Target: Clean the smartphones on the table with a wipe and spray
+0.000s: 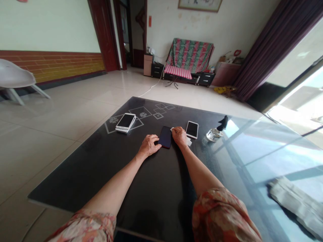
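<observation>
A dark phone (165, 136) lies face up on the black glass table (141, 188). My left hand (149, 145) rests on the table at the phone's left edge, fingers curled against it. My right hand (179, 136) is at the phone's right edge, closed on a small white cloth or tissue (188, 142) that pokes out beside it. A white-framed phone (192, 129) lies just right of my right hand. A stack of white phones (125, 122) sits to the left, further back.
A small clear spray bottle with a black nozzle (216, 131) stands right of the white-framed phone. A folded grey cloth (295, 201) lies at the table's right front. A white chair (15, 79) stands far left; a covered cabinet (189, 62) is at the back wall.
</observation>
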Demonstrator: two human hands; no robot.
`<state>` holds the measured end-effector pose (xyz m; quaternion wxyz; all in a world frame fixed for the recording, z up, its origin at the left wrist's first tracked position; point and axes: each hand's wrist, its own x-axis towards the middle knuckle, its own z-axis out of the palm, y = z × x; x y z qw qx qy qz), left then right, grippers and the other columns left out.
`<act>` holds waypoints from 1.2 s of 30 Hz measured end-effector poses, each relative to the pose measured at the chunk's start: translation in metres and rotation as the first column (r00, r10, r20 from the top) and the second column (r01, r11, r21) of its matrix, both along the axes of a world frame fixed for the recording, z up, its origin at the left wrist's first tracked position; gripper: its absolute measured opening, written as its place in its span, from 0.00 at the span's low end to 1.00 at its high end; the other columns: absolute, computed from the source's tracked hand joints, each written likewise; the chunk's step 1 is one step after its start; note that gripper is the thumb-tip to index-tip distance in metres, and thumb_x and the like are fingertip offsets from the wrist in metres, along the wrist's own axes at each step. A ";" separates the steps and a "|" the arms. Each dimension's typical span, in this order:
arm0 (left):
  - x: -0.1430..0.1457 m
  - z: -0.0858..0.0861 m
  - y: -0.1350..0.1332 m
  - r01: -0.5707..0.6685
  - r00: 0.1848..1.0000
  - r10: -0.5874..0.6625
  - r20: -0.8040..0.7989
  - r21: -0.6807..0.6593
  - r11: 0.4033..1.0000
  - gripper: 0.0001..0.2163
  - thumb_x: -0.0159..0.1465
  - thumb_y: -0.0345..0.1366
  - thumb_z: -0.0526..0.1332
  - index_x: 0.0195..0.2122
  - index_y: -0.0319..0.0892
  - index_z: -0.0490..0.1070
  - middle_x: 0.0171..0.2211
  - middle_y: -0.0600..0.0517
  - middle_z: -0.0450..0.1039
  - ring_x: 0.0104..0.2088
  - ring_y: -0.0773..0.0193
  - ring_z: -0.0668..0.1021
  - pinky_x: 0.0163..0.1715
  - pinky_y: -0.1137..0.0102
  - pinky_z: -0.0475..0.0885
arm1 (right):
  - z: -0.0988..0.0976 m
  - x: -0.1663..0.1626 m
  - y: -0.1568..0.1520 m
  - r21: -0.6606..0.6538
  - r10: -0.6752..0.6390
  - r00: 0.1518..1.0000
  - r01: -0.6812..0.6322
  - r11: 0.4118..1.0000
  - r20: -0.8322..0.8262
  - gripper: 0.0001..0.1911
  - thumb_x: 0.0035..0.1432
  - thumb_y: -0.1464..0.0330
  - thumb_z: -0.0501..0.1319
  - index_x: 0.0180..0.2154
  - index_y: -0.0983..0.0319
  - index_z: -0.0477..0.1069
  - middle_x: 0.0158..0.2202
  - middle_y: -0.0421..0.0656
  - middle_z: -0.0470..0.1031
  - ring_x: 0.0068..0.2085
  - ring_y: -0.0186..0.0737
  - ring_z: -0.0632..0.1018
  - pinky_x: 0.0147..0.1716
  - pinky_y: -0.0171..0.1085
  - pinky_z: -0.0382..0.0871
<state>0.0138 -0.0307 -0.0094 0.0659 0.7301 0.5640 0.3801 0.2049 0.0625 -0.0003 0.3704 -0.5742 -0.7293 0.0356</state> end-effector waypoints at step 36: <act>-0.003 -0.001 0.003 0.004 1.000 -0.004 -0.004 -0.018 1.000 0.10 0.51 0.36 0.69 0.36 0.44 0.80 0.44 0.50 0.79 0.44 0.56 0.77 0.50 0.61 0.72 | 0.000 0.033 -0.073 0.048 0.457 0.889 -0.457 0.888 -0.001 0.09 0.61 0.67 0.60 0.37 0.55 0.80 0.41 0.43 0.78 0.42 0.40 0.78 0.46 0.39 0.70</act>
